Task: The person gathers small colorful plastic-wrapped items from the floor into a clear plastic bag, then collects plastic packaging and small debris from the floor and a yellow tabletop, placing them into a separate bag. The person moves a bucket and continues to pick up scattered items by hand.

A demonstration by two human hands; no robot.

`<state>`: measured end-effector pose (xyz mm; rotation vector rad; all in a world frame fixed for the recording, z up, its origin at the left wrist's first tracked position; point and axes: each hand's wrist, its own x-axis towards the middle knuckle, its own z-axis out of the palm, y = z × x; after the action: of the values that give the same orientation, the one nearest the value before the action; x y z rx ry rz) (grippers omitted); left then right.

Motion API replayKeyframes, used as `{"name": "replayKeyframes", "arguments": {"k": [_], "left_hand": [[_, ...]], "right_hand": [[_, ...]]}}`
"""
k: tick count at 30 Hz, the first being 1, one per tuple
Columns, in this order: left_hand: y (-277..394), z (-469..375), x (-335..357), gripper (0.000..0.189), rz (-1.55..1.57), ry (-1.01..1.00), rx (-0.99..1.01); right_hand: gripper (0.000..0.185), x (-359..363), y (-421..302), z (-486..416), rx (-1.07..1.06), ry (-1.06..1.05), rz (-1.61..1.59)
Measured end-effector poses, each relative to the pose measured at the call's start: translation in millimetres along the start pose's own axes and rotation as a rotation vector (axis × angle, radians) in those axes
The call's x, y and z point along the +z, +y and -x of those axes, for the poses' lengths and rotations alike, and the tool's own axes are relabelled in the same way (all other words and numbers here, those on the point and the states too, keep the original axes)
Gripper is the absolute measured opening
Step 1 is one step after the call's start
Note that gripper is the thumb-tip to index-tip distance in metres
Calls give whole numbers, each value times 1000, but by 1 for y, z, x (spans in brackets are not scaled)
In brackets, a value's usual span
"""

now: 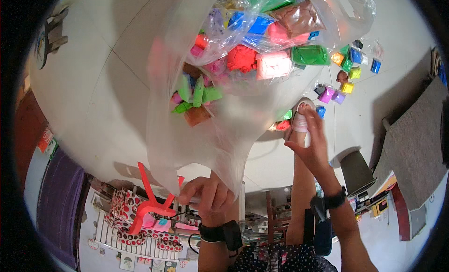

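My left hand (210, 194) grips the edge of a large translucent plastic bag (196, 142) beside its handle opening. Inside or seen through the bag lie small packets of coloured modelling clay: a green packet (310, 55), a pale pink packet (273, 65), a crumbly red lump (242, 58), a larger brown packet (300, 17) and an orange-brown one (197, 115). My right hand (314, 142) is held with fingers apart and nothing in it, in front of my sandalled foot (301, 117). Which packets are in the bag and which only behind it I cannot always tell.
More small packets lie on the tiled floor at the right, among them a purple one (326, 94) and a yellow one (347, 87). A red plastic object (151, 209) stands at lower left. A grey-topped table (414, 142) and a dark stool (357, 172) are at the right.
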<state>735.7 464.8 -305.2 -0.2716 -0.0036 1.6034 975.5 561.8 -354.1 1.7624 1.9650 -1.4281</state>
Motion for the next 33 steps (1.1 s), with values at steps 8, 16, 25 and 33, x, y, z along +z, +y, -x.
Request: {"name": "replayKeyframes", "arguments": {"k": [8, 16, 25, 33], "left_hand": [[-5, -1, 6, 26, 30, 46, 113], [-3, 0, 6, 28, 10, 44, 105], [-20, 1, 13, 20, 47, 185, 183], [-8, 3, 3, 32, 21, 52, 107]], "right_hand": [[53, 127, 133, -25, -537, -246, 957], [28, 140, 151, -50, -394, -250, 350], [62, 127, 126, -13, -569, -430, 509], [24, 171, 129, -23, -582, -357, 838]]}}
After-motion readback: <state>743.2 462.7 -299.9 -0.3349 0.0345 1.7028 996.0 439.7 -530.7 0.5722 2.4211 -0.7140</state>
